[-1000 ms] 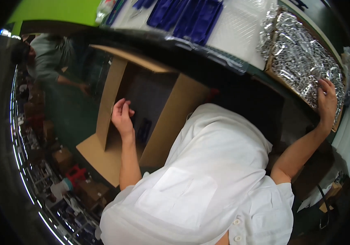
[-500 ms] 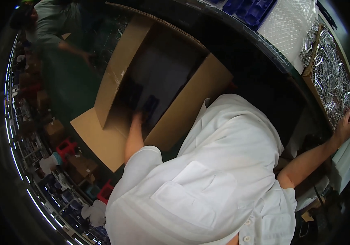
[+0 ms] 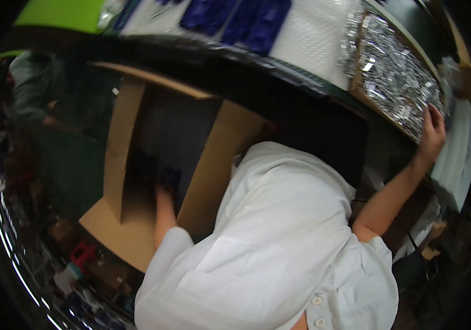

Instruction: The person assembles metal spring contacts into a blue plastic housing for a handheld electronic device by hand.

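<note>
My left hand is deep inside an open cardboard box. At its fingertips is a dark blue moulded plastic piece; shadow and blur hide the fingers, so I cannot tell whether they grip it. More dark shapes lie beside it in the box, too dim to name. Away to the right, my right hand is raised at the edge of a heap of shiny bent metal pieces in a shallow cardboard tray. Its fingers are drawn together, and anything between them is too small to make out.
On the bench above the box lie blue moulded plastic trays and a translucent textured sheet. A bright green surface is at the far left. A co-worker is beyond the box, and a red stool stands lower left.
The view has swung, so the box sits lower and further left, and more of the bench shows. My left hand stays in the box; my right hand stays by the metal pieces.
</note>
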Available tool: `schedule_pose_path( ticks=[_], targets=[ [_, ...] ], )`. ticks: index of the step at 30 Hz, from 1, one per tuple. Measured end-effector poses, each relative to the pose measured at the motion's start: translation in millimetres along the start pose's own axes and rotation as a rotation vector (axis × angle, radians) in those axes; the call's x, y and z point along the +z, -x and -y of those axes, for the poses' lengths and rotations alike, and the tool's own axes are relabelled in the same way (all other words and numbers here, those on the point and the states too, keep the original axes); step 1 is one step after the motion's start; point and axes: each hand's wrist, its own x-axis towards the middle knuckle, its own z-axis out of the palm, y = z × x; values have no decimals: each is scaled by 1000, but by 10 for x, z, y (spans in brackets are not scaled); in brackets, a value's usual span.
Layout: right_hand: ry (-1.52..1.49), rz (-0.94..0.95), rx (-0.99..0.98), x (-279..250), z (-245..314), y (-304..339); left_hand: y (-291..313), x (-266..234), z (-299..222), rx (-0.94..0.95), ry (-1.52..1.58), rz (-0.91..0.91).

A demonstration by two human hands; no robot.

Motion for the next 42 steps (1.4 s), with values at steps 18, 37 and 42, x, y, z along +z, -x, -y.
schedule_pose_path(
  ticks=[18, 37, 42],
  targets=[
    [-546, -35, 244, -86, 863, 668, 4138, 2243, 115, 294, -543, 918],
    [-152, 328, -97, -103, 1640, 1528, 4953, 3642, 1299, -308, -1037, 1598],
    [-50, 341, -116, 8, 1720, 1587, 4976, 3617, 1280, -197, -1043, 1622]
  ],
)
